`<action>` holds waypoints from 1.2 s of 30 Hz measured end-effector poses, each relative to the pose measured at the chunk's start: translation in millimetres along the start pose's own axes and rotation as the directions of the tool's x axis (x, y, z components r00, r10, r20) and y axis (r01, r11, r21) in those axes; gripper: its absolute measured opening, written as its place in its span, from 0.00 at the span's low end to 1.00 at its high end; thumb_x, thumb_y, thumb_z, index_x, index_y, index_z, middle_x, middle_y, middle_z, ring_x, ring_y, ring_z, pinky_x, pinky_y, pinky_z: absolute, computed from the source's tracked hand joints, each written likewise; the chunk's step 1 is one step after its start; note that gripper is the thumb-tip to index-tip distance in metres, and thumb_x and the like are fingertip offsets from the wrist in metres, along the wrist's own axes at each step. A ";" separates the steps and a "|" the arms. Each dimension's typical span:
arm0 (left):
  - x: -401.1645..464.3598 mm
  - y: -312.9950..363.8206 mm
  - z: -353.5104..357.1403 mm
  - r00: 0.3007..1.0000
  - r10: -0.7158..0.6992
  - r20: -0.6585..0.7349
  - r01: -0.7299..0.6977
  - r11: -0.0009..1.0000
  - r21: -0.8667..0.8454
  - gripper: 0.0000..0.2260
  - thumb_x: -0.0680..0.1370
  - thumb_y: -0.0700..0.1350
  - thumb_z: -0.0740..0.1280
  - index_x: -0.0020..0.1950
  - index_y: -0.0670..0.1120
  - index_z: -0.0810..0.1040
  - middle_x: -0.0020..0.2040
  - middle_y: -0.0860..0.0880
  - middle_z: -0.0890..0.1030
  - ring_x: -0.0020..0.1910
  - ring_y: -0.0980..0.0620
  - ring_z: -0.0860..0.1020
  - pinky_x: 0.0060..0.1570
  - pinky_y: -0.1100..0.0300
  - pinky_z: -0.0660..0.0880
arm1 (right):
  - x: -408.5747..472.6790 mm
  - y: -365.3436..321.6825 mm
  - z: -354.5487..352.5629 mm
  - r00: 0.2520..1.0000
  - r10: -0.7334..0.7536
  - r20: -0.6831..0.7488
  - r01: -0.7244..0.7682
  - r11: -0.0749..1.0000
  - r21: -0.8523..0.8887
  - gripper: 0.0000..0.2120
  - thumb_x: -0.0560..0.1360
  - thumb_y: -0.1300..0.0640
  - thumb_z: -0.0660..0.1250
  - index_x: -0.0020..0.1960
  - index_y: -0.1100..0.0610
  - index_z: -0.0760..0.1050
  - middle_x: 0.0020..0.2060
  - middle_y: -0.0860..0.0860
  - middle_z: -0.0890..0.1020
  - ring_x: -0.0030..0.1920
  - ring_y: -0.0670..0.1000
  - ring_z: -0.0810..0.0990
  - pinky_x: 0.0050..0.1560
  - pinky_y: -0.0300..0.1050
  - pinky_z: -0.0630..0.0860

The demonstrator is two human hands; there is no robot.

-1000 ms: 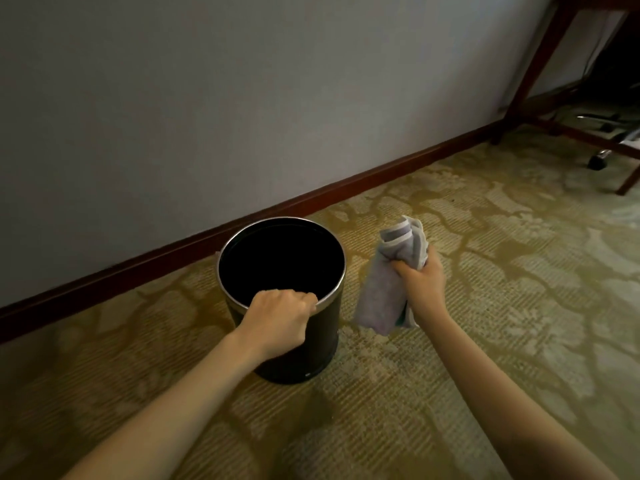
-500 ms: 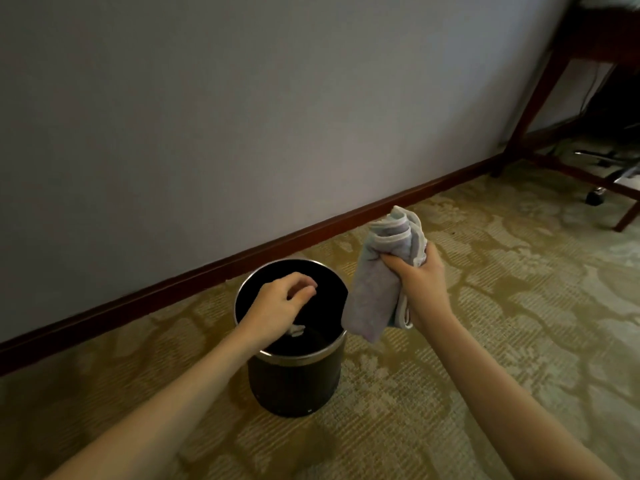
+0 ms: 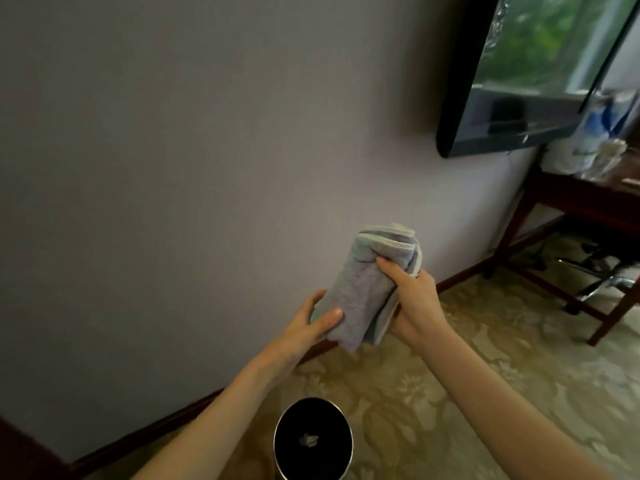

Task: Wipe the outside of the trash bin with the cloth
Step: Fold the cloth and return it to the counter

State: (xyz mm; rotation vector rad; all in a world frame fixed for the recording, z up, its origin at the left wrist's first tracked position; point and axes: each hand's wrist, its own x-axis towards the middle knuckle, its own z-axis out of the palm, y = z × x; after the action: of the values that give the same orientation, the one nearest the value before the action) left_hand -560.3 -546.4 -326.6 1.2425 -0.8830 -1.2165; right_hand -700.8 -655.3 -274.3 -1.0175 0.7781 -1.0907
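Head view: trash bin point(image 3: 313, 441) at bottom centre, upright on patterned carpet point(image 3: 485, 375), a pale scrap inside. Folded grey cloth point(image 3: 363, 289) held well above it, mid-frame. Right hand point(image 3: 412, 299) grasping upper cloth, left hand point(image 3: 311, 320) pinching lower edge, probably to refold a clean face before wiping. Plain wall point(image 3: 207, 168) behind; dark screen point(image 3: 512, 109) upper right, wooden tabletop point(image 3: 588, 199) at right edge.

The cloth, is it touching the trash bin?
Apart. The head view shows the cloth held up in both hands, well above the trash bin on the carpet.
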 end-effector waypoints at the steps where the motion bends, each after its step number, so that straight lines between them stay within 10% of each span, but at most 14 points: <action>1: -5.0 38.6 2.4 1.000 0.005 -0.002 -0.005 1.000 0.009 0.44 0.57 0.66 0.76 0.69 0.53 0.65 0.62 0.50 0.76 0.56 0.54 0.80 0.53 0.60 0.77 | -2.9 -34.2 14.3 1.000 0.016 0.009 -0.017 0.999 0.027 0.15 0.72 0.61 0.71 0.58 0.59 0.77 0.51 0.56 0.84 0.52 0.54 0.82 0.51 0.49 0.79; 5: -31.0 168.6 13.1 1.000 0.006 -0.014 -0.006 1.000 0.004 0.52 0.50 0.61 0.80 0.69 0.47 0.66 0.63 0.44 0.76 0.61 0.46 0.77 0.65 0.47 0.71 | -17.4 -155.5 63.6 0.997 0.065 0.051 -0.071 0.991 0.117 0.08 0.73 0.61 0.69 0.52 0.55 0.78 0.51 0.55 0.82 0.52 0.54 0.80 0.51 0.51 0.78; 10: -57.0 267.7 24.0 0.986 0.119 -0.113 -0.122 0.992 -0.019 0.27 0.65 0.41 0.73 0.62 0.45 0.70 0.54 0.45 0.78 0.48 0.50 0.78 0.50 0.55 0.76 | -31.1 -249.8 100.9 0.976 0.133 0.170 -0.164 0.970 0.180 0.06 0.73 0.60 0.69 0.49 0.56 0.76 0.47 0.57 0.82 0.48 0.56 0.80 0.51 0.57 0.77; 20: -93.5 300.4 -3.9 0.813 0.240 -0.531 -0.399 0.894 -0.206 0.07 0.73 0.32 0.65 0.49 0.41 0.74 0.40 0.43 0.74 0.35 0.49 0.71 0.36 0.56 0.68 | -31.6 -255.9 126.4 0.812 0.263 0.521 -0.318 0.948 0.017 0.17 0.68 0.64 0.68 0.57 0.59 0.75 0.48 0.58 0.80 0.48 0.56 0.79 0.43 0.53 0.82; 36: -262.9 352.8 -213.8 0.657 0.541 -0.525 -0.306 0.828 0.470 0.08 0.80 0.48 0.60 0.54 0.63 0.71 0.51 0.52 0.81 0.44 0.56 0.81 0.34 0.62 0.78 | -134.8 -175.4 343.7 0.703 0.227 0.674 -0.302 0.953 -0.006 0.20 0.61 0.62 0.73 0.54 0.59 0.78 0.43 0.56 0.84 0.45 0.54 0.83 0.39 0.51 0.82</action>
State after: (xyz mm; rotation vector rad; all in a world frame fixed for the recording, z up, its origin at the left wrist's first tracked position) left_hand -337.9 -277.9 16.6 1.4821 -0.8113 -0.1910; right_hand -491.3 -456.7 15.1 -1.0682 0.2518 -0.4378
